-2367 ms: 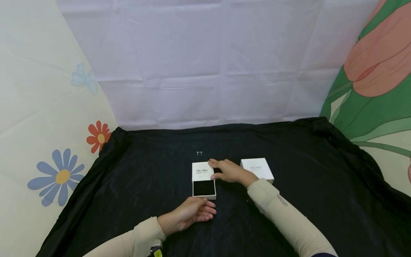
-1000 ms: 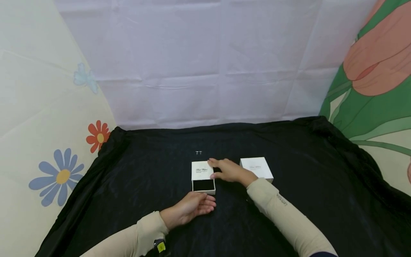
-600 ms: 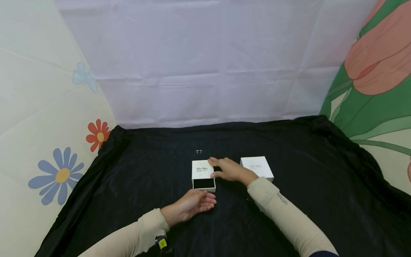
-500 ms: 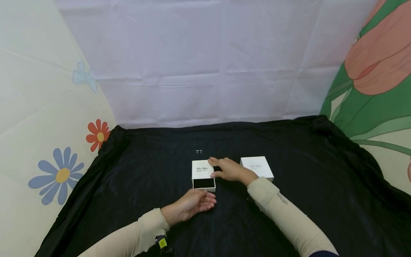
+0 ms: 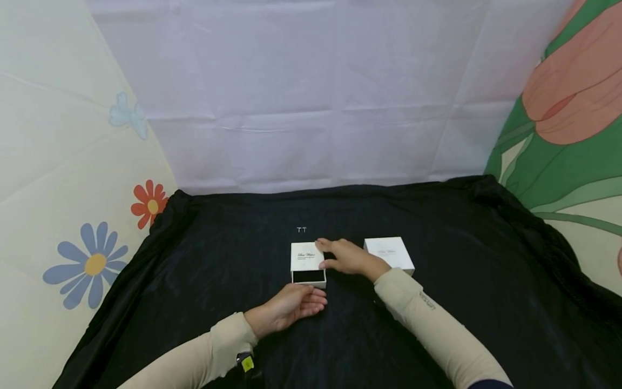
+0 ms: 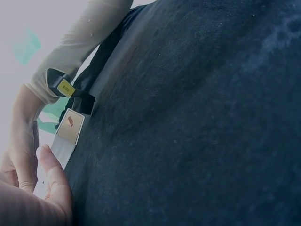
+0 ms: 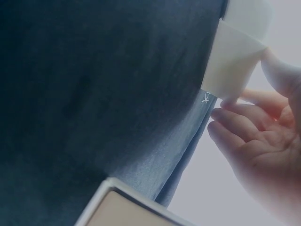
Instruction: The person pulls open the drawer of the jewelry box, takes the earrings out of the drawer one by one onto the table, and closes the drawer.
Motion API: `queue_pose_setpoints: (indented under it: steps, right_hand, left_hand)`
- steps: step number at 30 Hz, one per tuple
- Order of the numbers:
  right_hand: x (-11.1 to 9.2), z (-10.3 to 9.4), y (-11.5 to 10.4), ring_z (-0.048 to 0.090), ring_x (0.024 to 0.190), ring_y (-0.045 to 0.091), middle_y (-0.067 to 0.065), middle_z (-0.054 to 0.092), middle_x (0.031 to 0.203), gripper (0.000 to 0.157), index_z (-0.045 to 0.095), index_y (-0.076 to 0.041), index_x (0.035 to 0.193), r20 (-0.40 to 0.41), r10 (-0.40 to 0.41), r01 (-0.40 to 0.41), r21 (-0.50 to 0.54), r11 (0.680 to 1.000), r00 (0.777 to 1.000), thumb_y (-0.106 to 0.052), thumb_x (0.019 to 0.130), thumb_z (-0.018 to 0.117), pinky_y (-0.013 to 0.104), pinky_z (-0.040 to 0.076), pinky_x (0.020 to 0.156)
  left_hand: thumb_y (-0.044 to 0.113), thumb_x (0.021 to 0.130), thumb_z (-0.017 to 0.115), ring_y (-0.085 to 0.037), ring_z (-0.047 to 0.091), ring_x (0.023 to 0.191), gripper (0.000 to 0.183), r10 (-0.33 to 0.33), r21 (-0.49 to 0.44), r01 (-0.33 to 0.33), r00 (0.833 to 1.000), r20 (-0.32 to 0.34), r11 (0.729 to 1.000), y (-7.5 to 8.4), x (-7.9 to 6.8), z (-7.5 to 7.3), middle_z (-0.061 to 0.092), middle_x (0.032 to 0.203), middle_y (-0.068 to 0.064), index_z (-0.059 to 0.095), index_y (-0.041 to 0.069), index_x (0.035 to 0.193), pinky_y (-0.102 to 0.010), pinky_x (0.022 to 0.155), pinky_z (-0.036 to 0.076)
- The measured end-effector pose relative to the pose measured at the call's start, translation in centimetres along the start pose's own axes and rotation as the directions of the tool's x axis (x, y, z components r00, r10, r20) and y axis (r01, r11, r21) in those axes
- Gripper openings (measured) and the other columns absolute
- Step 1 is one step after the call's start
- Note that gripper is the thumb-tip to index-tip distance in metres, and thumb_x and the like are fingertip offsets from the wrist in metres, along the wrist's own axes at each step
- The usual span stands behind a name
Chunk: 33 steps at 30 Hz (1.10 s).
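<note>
While right grip (image 5: 349, 257) holds rectangular white cardboard sleeve (image 5: 306, 256), left grip (image 5: 289, 307), fingers extended, touches white-rimmed drawer (image 5: 316, 284); only head view shows black interior (image 5: 308, 276).

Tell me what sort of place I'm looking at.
Probably a makeshift recording corner: a creased pale sheet hangs behind, black cloth is spread in front, and flower pictures flank both sides.

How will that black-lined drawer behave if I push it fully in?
The black-lined drawer will probably slide without bending, as its walls look straight and stiff. Its white sleeve might creep, though the right hand touches its side and could brace it. Lying flat and low, the pair seems unlikely to tip.
</note>
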State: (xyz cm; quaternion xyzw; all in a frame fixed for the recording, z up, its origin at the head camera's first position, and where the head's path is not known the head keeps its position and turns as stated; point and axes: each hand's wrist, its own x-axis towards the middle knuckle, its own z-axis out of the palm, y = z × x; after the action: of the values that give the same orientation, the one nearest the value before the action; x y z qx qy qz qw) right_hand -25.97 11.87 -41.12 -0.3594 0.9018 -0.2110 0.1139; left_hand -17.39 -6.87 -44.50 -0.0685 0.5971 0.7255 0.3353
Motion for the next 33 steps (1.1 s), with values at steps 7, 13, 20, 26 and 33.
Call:
queue_pose_setpoints:
  steps: [7, 13, 20, 26, 33]
  right_hand:
    - [-0.1, 0.0, -0.1, 0.042, 0.132, 0.033, 0.022, 0.037, 0.148, 0.061, 0.039, 0.005, 0.142, 0.002, -0.003, 0.003, 0.003, 1.000, 1.000, -0.023, 0.093, 0.062, 0.045, 0.036, 0.107]
    - [-0.1, 0.0, 0.0, 0.043, 0.131, 0.032, 0.021, 0.038, 0.147, 0.060, 0.039, 0.005, 0.142, -0.003, -0.017, 0.017, -0.004, 1.000, 1.000, -0.023, 0.094, 0.062, 0.045, 0.036, 0.107]
    - [-0.1, -0.2, 0.0, 0.045, 0.129, 0.035, 0.023, 0.040, 0.146, 0.060, 0.040, 0.006, 0.141, -0.013, -0.043, 0.043, -0.014, 0.999, 0.999, -0.023, 0.094, 0.062, 0.046, 0.037, 0.106]
    - [0.0, -0.2, 0.1, 0.044, 0.130, 0.035, 0.024, 0.039, 0.145, 0.059, 0.040, 0.006, 0.140, -0.019, -0.050, 0.050, -0.007, 0.999, 0.999, -0.022, 0.093, 0.062, 0.046, 0.037, 0.106]
    - [0.1, 0.0, 0.2, 0.044, 0.130, 0.034, 0.022, 0.039, 0.147, 0.059, 0.039, 0.004, 0.142, -0.004, -0.032, 0.032, 0.000, 0.999, 0.999, -0.022, 0.094, 0.062, 0.046, 0.036, 0.107]
  left_hand:
    - [0.015, 0.105, 0.032, -0.007, 0.065, 0.076, 0.035, -0.008, -0.005, 0.008, 1.000, 0.000, 1.000, 0.0, 0.4, -0.2, 0.067, 0.089, -0.005, 0.054, -0.008, 0.120, -0.020, 0.070, 0.054]
    - [0.015, 0.105, 0.032, -0.008, 0.064, 0.077, 0.036, -0.012, -0.025, 0.012, 1.000, 0.001, 1.000, 0.2, 0.8, -0.4, 0.066, 0.090, -0.005, 0.052, -0.008, 0.123, -0.020, 0.070, 0.053]
    - [0.015, 0.105, 0.033, -0.007, 0.065, 0.076, 0.035, -0.010, -0.030, 0.010, 1.000, 0.001, 1.000, 0.6, 0.9, -0.5, 0.066, 0.089, -0.005, 0.052, -0.009, 0.123, -0.021, 0.071, 0.053]
    - [0.014, 0.105, 0.033, -0.007, 0.064, 0.073, 0.032, -0.006, -0.043, 0.006, 1.000, 0.004, 0.999, 0.8, 1.3, -0.6, 0.065, 0.084, -0.004, 0.054, -0.007, 0.117, -0.020, 0.069, 0.054]
    - [0.014, 0.105, 0.033, -0.007, 0.065, 0.074, 0.032, -0.011, -0.051, 0.010, 1.000, -0.007, 0.999, 0.8, 1.6, -0.8, 0.065, 0.084, -0.005, 0.055, -0.006, 0.117, -0.021, 0.069, 0.054]
